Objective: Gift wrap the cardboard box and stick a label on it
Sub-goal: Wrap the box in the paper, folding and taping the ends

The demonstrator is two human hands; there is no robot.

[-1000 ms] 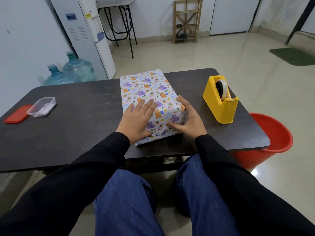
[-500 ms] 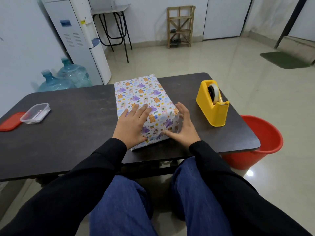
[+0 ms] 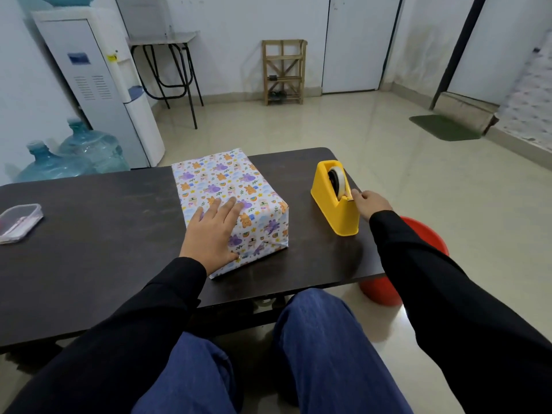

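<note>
Two hands: left fingers (image 3: 230,206) flat on box (image 3: 227,180); right fingers (image 3: 357,195) at dispenser (image 3: 328,207), grip unclear.

Plain office or break-room type space: white water dispenser (image 3: 101,85) with spare blue water jugs (image 3: 89,147) beyond the surface's (image 3: 104,234) far left edge, glossy tiled floor (image 3: 328,130), bare white walls, white door (image 3: 355,43), small wooden rack (image 3: 283,71), metal-legged side table (image 3: 167,40), green doormat (image 3: 445,131).

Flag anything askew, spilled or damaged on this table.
Only the wrapped box stands out: it lies skewed to the edge of the table, and its paper looks creased at the near end. Nothing is spilled or broken.
</note>
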